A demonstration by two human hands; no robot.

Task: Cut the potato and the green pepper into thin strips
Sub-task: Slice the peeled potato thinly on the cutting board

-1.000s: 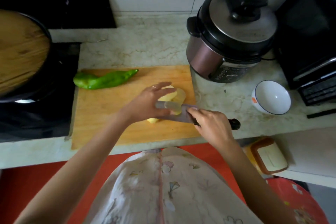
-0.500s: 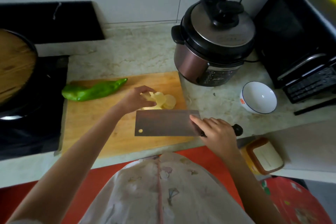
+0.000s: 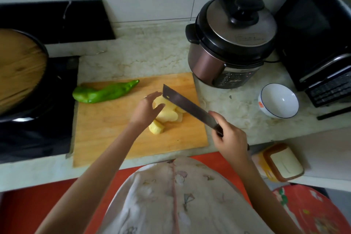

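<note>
Firstly, potato (image 3: 167, 113): peeled and pale yellow, cut into overlapping flat slices plus one thicker end piece. It lies right of centre on the cutting board (image 3: 114, 138).
Left hand (image 3: 145, 109): relaxed, fingers mostly straight, laid against the left side of the slices, not clenched round them.
Right hand (image 3: 230, 139): wrapped round the handle of the cleaver (image 3: 187, 105). The blade is tilted above the right side of the slices; whether it touches them cannot be told.
Green pepper (image 3: 105, 93): whole and uncut, at the board's far left corner, well apart from both hands.
Potato handling: probably firm but wet and starchy, so the slices may slide. They seem best pressed flat from above as a shingled stack, fingertips tucked back from the blade.
Pepper handling: probably light, glossy and hollow, so apt to roll. The thicker stem end looks like the steadier place to hold.
Nearby: a pressure cooker (image 3: 231, 43) and a white bowl (image 3: 278, 100) on the counter to the right.
</note>
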